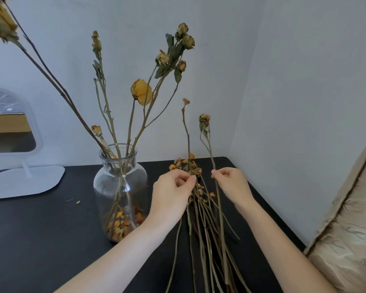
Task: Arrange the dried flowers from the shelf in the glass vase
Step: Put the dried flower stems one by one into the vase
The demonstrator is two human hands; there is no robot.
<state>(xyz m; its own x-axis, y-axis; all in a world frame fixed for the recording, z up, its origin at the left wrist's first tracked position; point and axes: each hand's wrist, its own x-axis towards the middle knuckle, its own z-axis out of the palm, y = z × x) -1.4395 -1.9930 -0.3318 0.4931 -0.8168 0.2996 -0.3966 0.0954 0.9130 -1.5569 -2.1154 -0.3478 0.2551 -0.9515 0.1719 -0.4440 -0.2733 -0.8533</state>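
Left hand (173,193), right hand (230,185) pinch thin dry stems (219,208) | rounded glass vase (103,182)

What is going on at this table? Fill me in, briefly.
A person is sorting dried flowers at a black table. The left hand pinches a thin stem that stands up from the bundle of stems lying on the table. The right hand pinches a second stem beside it. To the left, the glass vase already holds several flowers, among them a yellow rose, with loose petals at its bottom.
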